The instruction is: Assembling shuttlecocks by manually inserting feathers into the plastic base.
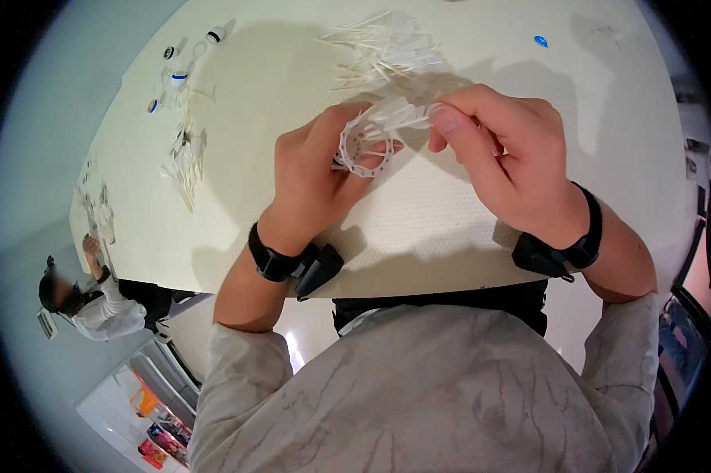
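Note:
Over the near part of the table, my left hand (316, 162) is closed around a white ring-shaped piece (377, 167) with a row of small holes round its rim. Its open middle faces up, and thin pale stems show inside. My right hand (505, 146) pinches the end of a white feather (410, 117) between thumb and fingertips. The feather reaches across to the far edge of the ring; whether it is fixed there I cannot tell. Beyond my hands lies a loose pile of white feathers (387, 51) with pale quills.
A smaller feather bunch (186, 165) lies to the left. Behind it are several small round caps with coloured bands, one a blue-banded cap (179, 79). A blue oval piece (541, 41) lies far right. Another person (95, 303) works at the table's left end.

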Demonstrator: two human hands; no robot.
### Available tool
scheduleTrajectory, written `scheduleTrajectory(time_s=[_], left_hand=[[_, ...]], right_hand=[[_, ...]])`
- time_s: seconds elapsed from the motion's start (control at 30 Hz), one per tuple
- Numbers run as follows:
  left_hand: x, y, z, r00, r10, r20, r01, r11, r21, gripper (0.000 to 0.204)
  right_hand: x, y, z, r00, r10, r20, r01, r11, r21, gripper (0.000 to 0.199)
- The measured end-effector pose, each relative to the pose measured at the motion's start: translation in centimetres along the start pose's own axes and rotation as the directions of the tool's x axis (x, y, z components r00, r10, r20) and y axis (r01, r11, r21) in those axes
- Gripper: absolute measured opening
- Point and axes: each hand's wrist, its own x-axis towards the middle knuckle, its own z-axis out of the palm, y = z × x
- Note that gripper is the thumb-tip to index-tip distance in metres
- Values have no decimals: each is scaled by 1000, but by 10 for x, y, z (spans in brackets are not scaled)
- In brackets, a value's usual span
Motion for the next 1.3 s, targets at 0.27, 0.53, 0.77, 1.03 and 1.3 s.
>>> scheduleTrajectory(time_s=[0.27,0.53,0.77,1.03,1.3], left_hand=[[2,6,0,995,96,7,-96,991,92,30],[3,14,6,995,100,10,-100,995,-11,33],[3,23,8,994,95,49,-95,995,5,33],[4,28,7,991,112,71,-114,993,21,33],[3,31,8,994,66,84,-71,995,65,34]], right_hand=[[-6,-1,-1,989,-148,23,149,985,-82,6],[-11,-9,-11,976,-219,4,215,955,-206,11],[-15,-14,-19,977,-215,11,212,950,-228,12],[-17,-16,-23,981,-193,27,195,961,-198,10],[-17,-16,-26,971,-238,26,236,939,-251,10]])
